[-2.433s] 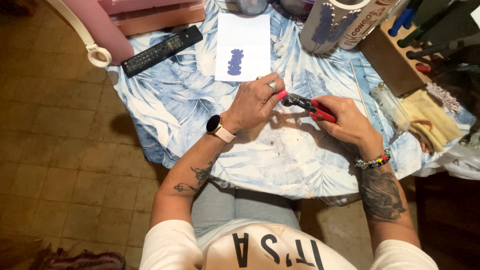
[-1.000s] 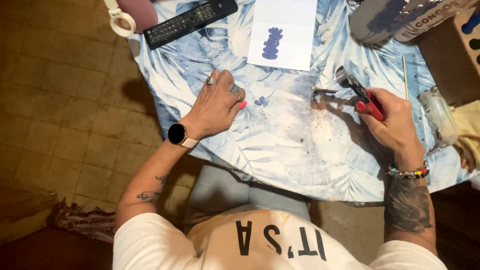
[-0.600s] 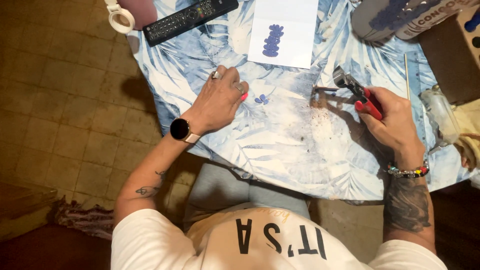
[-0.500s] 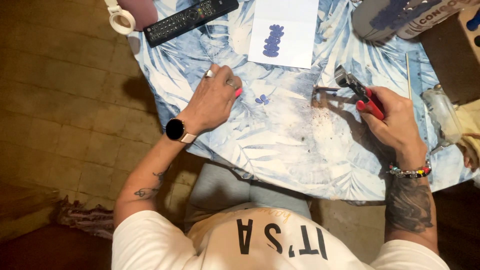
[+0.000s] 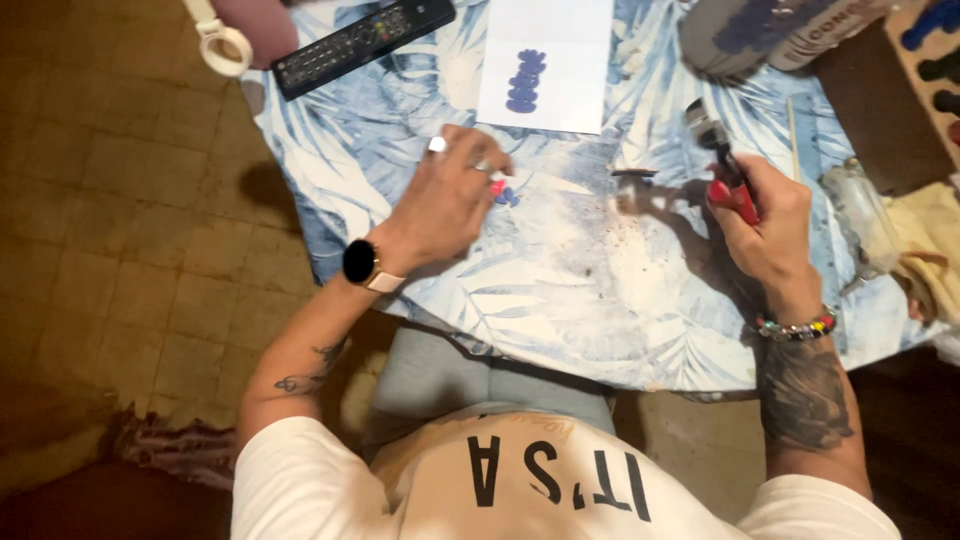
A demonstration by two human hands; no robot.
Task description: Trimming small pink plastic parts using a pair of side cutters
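Observation:
My right hand (image 5: 765, 225) is closed around red-handled pliers (image 5: 722, 165), jaws pointing up and away over the table with the blue leaf-print cloth (image 5: 560, 290). My left hand (image 5: 450, 195) rests on the cloth with fingers curled, its fingertips at a small blue piece (image 5: 507, 196). I cannot tell whether the fingers pinch it. Beyond the left hand lies a white sheet of paper (image 5: 545, 65) with a column of blue blobs. A small dark bit (image 5: 632, 174) lies on the cloth between my hands.
A black remote control (image 5: 362, 44) lies at the far left of the table, beside a white looped strap (image 5: 222, 40). A grey cylinder (image 5: 760, 35) lies at the far right. Yellow cloth and a clear bag (image 5: 900, 240) sit at the right edge. Tiled floor on the left.
My hands, together in the middle at first, have separated. The left hand went left to the small blue piece; the right hand carried the pliers right and holds them upright.

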